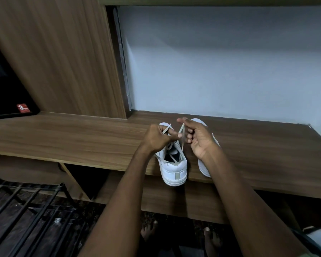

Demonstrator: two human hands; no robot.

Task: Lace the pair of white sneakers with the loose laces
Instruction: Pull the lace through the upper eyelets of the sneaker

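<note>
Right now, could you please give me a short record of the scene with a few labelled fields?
surface: wooden shelf
left sneaker: heel toward camera, overhanging the shelf edge
right sneaker: beside it, mostly hidden by the right arm
left hand: pinches one lace end
right hand: pinches the other lace end
lacing: in progress on the left sneaker

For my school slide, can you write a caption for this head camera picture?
Two hands, left hand and right hand, each pinch a pale flat lace above a white leather sneaker on a brown wooden shelf.
</note>
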